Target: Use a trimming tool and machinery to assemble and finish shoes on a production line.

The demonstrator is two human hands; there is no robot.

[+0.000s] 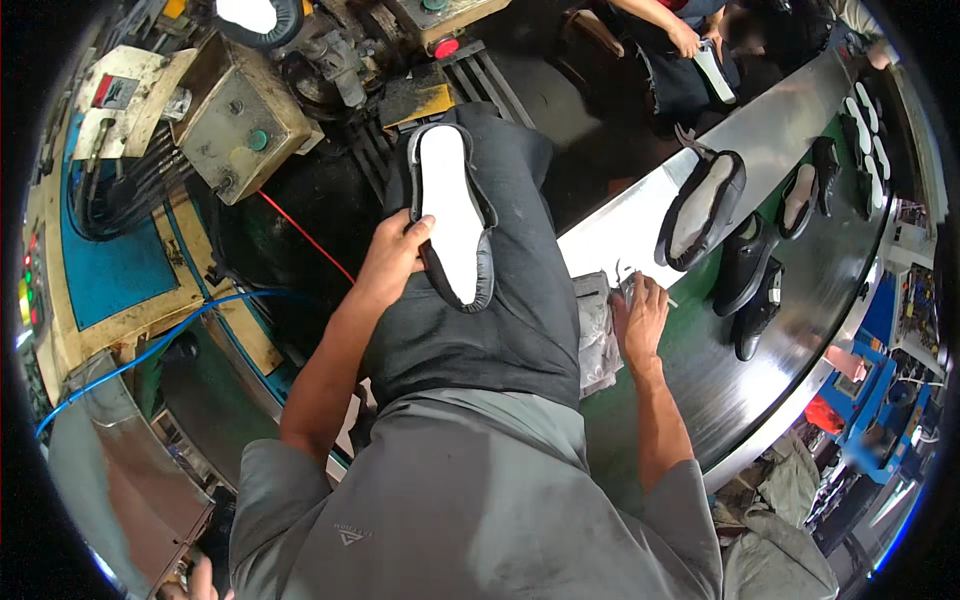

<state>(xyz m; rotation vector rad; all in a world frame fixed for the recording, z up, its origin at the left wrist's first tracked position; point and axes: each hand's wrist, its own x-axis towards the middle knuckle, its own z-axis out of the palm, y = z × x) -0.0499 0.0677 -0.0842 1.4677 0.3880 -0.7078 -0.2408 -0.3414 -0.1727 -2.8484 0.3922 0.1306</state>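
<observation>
A black shoe upper (pixel 482 270) with a white insole board (pixel 448 205) facing up lies lengthwise on my thighs. My left hand (pixel 392 255) grips it by its left side, thumb resting on the white board. My right hand (pixel 641 312) is at the near edge of the metal work surface, beside a grey folded bundle (pixel 596 335). Its fingers are curled together round something small and greyish, mostly hidden by them.
Several black shoes (pixel 745 262) and an upturned shoe (pixel 704 210) stand on the metal conveyor (pixel 660 375) at right. Machine boxes with buttons (pixel 245 125) rise at upper left. A blue hose (pixel 180 335) crosses at left. Far right, another person's hand (pixel 685 40) holds a white-soled shoe.
</observation>
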